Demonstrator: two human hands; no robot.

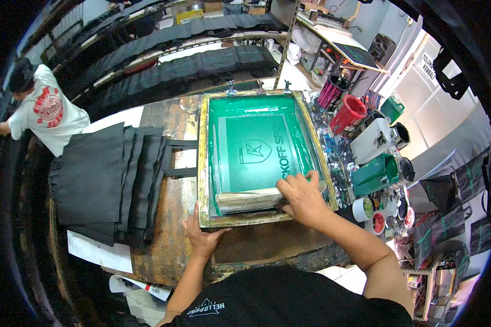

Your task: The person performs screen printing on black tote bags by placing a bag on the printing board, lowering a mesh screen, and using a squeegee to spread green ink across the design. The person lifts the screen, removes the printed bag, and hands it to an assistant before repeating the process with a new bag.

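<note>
A screen printing frame with a wooden rim and a green-coated mesh lies on the worktable before me. Dark lettering and a shield-shaped emblem show in the mesh. My right hand is closed on the right end of a wooden squeegee, which lies across the near end inside the frame. At the frame's near left corner, my left hand grips the rim, thumb along the near edge and fingers by the left side. Black fabric bag handles stick out from under the frame's left side.
Stacked black bags lie on the table at left. Ink containers, including a red tub and green jug, crowd the right. Racks of black bags stand behind. Another person is at far left.
</note>
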